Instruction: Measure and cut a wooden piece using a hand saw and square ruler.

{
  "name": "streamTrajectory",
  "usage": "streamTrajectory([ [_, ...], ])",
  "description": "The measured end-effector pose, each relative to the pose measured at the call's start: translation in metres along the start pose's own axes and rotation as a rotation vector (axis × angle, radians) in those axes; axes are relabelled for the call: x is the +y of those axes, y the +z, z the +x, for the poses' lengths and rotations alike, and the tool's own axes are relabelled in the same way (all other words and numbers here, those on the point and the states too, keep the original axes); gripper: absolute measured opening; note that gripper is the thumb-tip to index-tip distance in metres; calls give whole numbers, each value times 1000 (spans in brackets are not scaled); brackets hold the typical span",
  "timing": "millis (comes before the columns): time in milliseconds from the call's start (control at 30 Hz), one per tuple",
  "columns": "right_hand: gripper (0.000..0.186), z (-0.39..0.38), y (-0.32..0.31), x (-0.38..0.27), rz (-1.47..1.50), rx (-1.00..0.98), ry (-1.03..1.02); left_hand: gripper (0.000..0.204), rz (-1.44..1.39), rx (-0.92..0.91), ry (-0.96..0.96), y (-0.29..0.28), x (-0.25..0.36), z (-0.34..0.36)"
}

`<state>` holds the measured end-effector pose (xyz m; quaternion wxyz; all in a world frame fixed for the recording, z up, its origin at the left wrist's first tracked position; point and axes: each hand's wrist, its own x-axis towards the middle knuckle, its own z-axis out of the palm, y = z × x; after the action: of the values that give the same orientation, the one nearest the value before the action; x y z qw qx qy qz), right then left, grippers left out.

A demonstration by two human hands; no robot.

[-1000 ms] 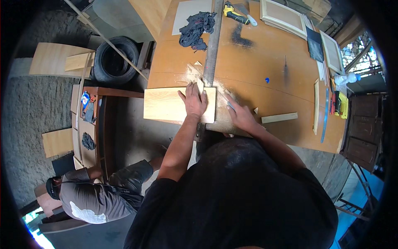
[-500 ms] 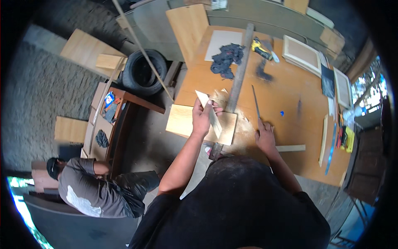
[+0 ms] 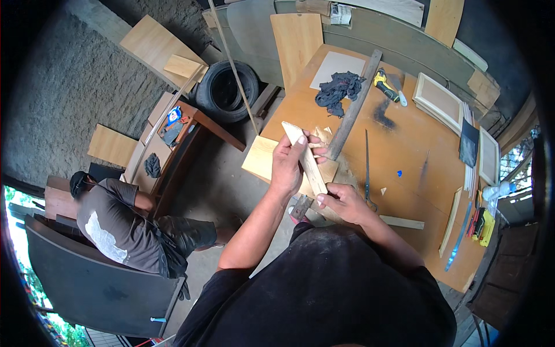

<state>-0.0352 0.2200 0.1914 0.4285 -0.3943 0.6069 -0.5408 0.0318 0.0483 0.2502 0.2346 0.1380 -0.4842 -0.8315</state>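
A short, pale wooden strip with a slanted far end is held in front of me above the near edge of the table. My left hand wraps round its upper part, thumb on top. Its near end is pinched between the thumb and fingers of my right hand. Below the strip, partly hidden by my hands, a light wooden board juts past the table's left edge. Just right of my hands lies a long, thin dark tool, like a narrow saw, with a looped handle.
On the brown table lie a metal bar, a dark cloth, a yellow-and-black power tool and a loose wooden strip. Framed panels stack at the right. Another person bends over at the left, near a tyre.
My right hand has let go of the thin dark tool, which now lies on the table, and has taken the strip's near end. My left hand still holds the strip. The view has shifted.
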Motion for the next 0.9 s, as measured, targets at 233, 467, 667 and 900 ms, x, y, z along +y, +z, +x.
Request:
streamTrajectory([
  [233,24,-26,-18,-1,279,102,-125,29,76,95,79,7,17,1],
  [467,21,-48,-45,-6,62,293,-183,31,-25,-197,97,25,27,-5],
  [667,21,-50,-45,-9,179,332,-202,36,124,-204,132,30,27,-5],
  [900,23,-51,-44,1,162,384,-173,41,168,-173,169,30,26,-6],
])
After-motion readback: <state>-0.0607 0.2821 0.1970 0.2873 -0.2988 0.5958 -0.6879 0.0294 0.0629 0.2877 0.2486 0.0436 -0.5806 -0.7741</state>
